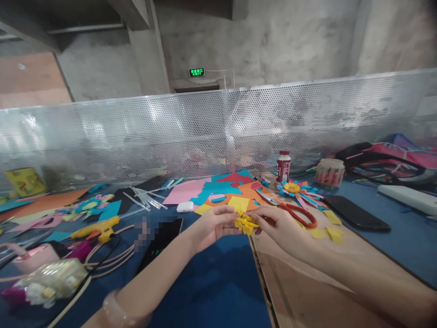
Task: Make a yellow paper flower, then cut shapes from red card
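Shaping seems the step in hand: fingers of the left hand point(215, 226) and right hand point(279, 224) both pinch a yellow paper piece point(246, 225); next calls for light, steady pressure.

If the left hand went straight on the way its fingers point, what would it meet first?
The yellow paper piece at its fingertips, with the left hand pointing toward the right hand just beyond; depth between the hands is hard to judge.
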